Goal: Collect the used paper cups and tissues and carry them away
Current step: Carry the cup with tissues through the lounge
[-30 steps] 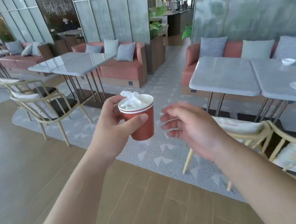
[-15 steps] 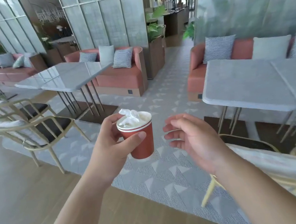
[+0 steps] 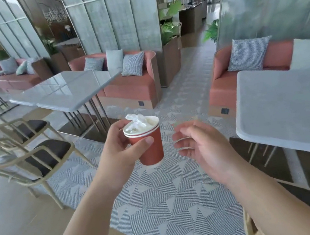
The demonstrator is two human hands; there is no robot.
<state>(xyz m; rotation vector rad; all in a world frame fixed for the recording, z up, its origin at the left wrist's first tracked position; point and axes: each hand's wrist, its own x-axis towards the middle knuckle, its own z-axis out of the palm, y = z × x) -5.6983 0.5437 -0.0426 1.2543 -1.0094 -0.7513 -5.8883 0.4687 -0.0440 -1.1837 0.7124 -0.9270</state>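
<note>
Head view takes in a lounge where the grey table (image 3: 286,104) at right is cut off by the frame edge, a chair (image 3: 308,213) at near right shows only in part behind the right forearm, and pink sofas (image 3: 132,86) and another table (image 3: 64,93) stand farther left on a patterned carpet (image 3: 161,205). Held up mid-scene, the left hand (image 3: 119,151) grips stacked red paper cups (image 3: 150,145), upright, thumb across the near wall. Crumpled white tissues (image 3: 137,121) poke from the top, while the right hand (image 3: 203,146) hovers just right of the cups, fingers loosely curled, blurred and holding nothing.
</note>
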